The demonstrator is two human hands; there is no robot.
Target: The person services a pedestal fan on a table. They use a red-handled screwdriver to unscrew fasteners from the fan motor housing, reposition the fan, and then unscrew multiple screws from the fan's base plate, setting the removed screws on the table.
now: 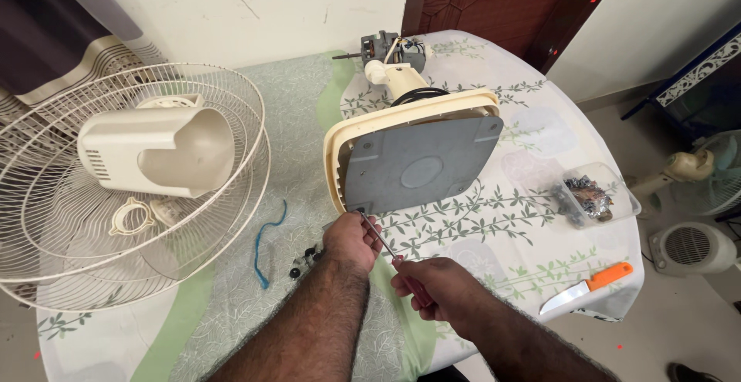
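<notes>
Fingers (356, 249) of the left hand (351, 241) were curled near the lower left corner of the fan base (413, 158), pinching the metal shaft of a screwdriver (390, 255) just below its tip, while the right hand (438, 289) was closed in a fist around the tool's red handle. From the head camera, the screwdriver tip met the grey underside of the base at that corner, and the base stood tilted on its cream rim on the leaf-patterned tablecloth (463, 220), with the fan motor (394, 49) lying behind it at the far end of the neck. To the left lay two stacked wire fan guards (93, 235) holding a cream motor cover (158, 150). A blue cord (266, 245) and some small dark parts (305, 260) lay just left of the left hand. To the right sat a clear plastic box (590, 195) of hardware, and nearer the table edge an orange-handled knife (588, 285).
</notes>
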